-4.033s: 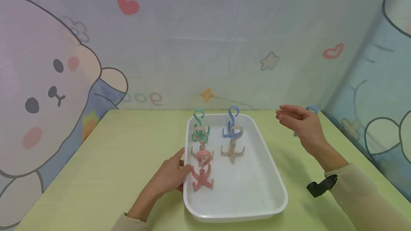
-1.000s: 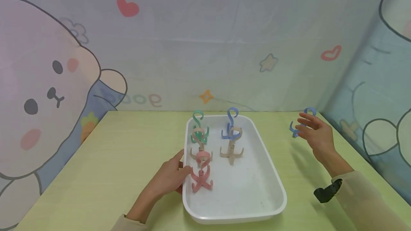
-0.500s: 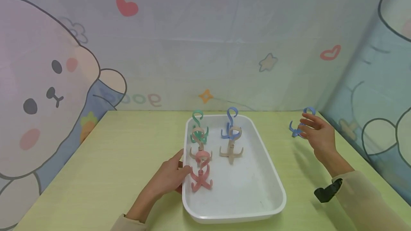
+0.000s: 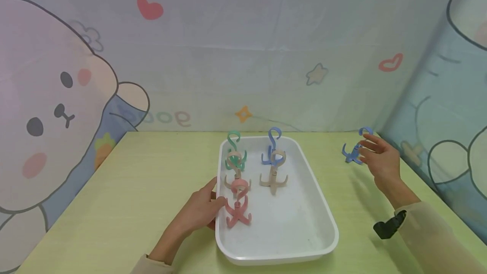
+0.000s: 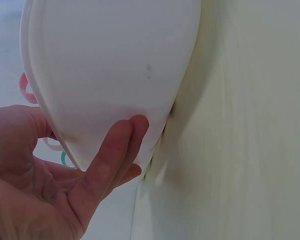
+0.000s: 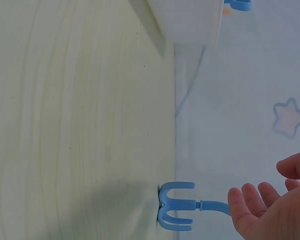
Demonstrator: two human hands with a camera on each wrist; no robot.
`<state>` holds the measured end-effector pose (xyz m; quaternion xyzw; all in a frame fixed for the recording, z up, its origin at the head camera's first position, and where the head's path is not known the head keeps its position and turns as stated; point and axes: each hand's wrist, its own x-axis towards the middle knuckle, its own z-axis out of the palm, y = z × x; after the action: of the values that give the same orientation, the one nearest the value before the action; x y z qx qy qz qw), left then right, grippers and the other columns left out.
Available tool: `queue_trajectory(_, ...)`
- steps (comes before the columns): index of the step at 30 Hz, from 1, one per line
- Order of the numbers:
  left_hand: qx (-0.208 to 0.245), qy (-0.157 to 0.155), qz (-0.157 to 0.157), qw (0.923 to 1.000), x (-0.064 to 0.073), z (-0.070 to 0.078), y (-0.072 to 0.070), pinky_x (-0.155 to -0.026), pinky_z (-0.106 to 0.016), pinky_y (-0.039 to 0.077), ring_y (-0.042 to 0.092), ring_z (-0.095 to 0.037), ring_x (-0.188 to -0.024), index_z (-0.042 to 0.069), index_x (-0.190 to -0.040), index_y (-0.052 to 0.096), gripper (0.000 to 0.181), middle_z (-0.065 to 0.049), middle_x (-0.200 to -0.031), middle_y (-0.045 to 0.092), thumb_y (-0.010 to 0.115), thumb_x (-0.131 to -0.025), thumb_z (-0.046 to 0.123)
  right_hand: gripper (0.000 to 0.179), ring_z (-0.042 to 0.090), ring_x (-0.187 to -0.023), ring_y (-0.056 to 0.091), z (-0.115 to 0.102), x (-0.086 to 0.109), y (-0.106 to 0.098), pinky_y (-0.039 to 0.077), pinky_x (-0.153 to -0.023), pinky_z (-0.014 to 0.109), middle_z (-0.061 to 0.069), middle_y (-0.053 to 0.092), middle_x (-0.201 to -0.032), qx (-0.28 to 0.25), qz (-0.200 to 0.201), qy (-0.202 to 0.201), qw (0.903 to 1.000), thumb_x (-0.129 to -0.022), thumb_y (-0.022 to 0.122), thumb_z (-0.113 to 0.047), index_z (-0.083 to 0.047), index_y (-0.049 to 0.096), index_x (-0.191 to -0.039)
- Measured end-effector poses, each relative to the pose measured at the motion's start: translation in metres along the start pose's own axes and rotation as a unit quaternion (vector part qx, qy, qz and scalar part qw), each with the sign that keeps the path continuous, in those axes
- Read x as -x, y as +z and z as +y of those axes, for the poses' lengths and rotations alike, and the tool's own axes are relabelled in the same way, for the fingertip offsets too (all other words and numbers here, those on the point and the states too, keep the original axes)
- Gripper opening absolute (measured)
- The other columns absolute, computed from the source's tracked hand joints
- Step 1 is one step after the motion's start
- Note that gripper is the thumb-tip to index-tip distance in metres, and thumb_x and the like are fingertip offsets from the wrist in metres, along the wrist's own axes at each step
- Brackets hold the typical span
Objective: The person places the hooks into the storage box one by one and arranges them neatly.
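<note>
My left hand (image 4: 199, 210) grips the left rim of a white tray (image 4: 293, 231), thumb over the edge; in the left wrist view its fingers (image 5: 102, 162) lie against the outer wall. Inside stand several plastic four-prong hanging hooks: a green hook (image 4: 236, 163), a blue hook (image 4: 269, 156), two beige hooks, left (image 4: 228, 182) and right (image 4: 273, 183), and a pink hook (image 4: 238, 215). Beyond the tray on the right, another blue hook (image 4: 352, 154) stands upright on the table. Beside its stem is my right hand (image 4: 384, 166), fingers loosely bent and thumb apart, partly covering the hook.
The pale yellow-green table (image 4: 160, 172) ends at the back against a printed cloth backdrop (image 4: 213, 62). A black strap (image 4: 389, 225) is on the right wrist. The tray's right half towards the front shows bare white bottom.
Since the first frame my right hand has moved right, uncovering more of the lone blue hook; lately it shifts slightly further right. My left hand stays on the tray.
</note>
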<state>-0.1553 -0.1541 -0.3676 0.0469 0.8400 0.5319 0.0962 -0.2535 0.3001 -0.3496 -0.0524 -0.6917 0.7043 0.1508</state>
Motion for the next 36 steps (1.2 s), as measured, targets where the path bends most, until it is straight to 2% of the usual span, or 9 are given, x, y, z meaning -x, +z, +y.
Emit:
queue_trajectory(5,0.001,-0.005,-0.002,1.0000,-0.001,0.000,0.001,-0.056,-0.040,0.066,0.075,-0.023,-0.070,0.012,-0.163,0.036,0.066,-0.021,-0.115,0.070,0.058,-0.101,0.014,0.040,-0.010,-0.081,0.070,0.000,-0.001,-0.002,0.059,-0.066,0.011,-0.025,0.072,-0.090,-0.005,0.011,0.008,0.9999,-0.098,0.066,0.002,-0.031,0.070,-0.119)
queue_trajectory(8,0.002,-0.004,-0.001,1.0000,-0.001,0.000,0.001,-0.056,-0.040,0.066,0.075,-0.023,-0.070,0.013,-0.163,0.036,0.066,-0.021,-0.115,0.070,0.058,-0.101,0.014,0.041,-0.011,-0.080,0.069,0.000,-0.002,-0.002,0.059,-0.066,0.012,-0.026,0.071,-0.089,-0.005,0.020,0.012,0.9997,-0.098,0.065,0.002,-0.029,0.068,-0.125)
queue_trajectory(13,0.002,-0.002,-0.002,1.0000,-0.002,-0.001,0.001,-0.055,-0.040,0.066,0.075,-0.023,-0.069,0.013,-0.163,0.035,0.066,-0.021,-0.114,0.070,0.058,-0.101,0.014,0.050,-0.011,-0.079,0.069,0.001,-0.005,-0.003,0.058,-0.066,0.012,-0.026,0.070,-0.089,-0.008,0.030,0.019,0.9993,-0.098,0.064,0.003,-0.022,0.060,-0.141)
queue_trajectory(16,0.001,-0.002,-0.001,1.0000,-0.002,-0.002,0.001,-0.055,-0.040,0.066,0.075,-0.023,-0.069,0.013,-0.164,0.035,0.066,-0.021,-0.114,0.070,0.058,-0.101,0.015,0.059,-0.011,-0.080,0.068,0.002,-0.006,-0.004,0.058,-0.065,0.011,-0.027,0.069,-0.090,0.008,0.034,0.016,0.9993,-0.098,0.063,0.003,-0.016,0.053,-0.153)
queue_trajectory(20,-0.002,-0.004,0.000,1.0000,-0.002,-0.002,0.001,-0.055,-0.040,0.066,0.075,-0.023,-0.069,0.013,-0.164,0.035,0.067,-0.021,-0.114,0.070,0.058,-0.101,0.015,0.066,-0.012,-0.080,0.068,0.004,-0.007,-0.006,0.058,-0.066,0.011,-0.026,0.066,-0.093,0.021,0.036,0.014,0.9990,-0.099,0.063,0.001,-0.009,0.043,-0.161)
queue_trajectory(33,0.009,0.008,-0.009,0.9999,-0.002,-0.004,0.000,-0.055,-0.041,0.066,0.076,-0.024,-0.068,0.013,-0.162,0.038,0.065,-0.021,-0.112,0.070,0.057,-0.099,0.014,0.074,-0.009,-0.082,0.064,0.005,-0.014,-0.010,0.059,-0.068,0.010,-0.022,0.059,-0.101,0.031,0.045,0.036,0.9979,-0.098,0.065,-0.003,-0.012,0.035,-0.165)
queue_trajectory(36,0.010,0.010,-0.011,0.9998,-0.002,-0.005,-0.001,-0.055,-0.041,0.066,0.076,-0.024,-0.069,0.013,-0.161,0.038,0.065,-0.021,-0.111,0.070,0.057,-0.099,0.014,0.075,-0.010,-0.082,0.063,0.005,-0.015,-0.011,0.059,-0.069,0.009,-0.021,0.058,-0.104,0.049,0.043,0.037,0.9972,-0.099,0.065,-0.005,-0.013,0.033,-0.166)
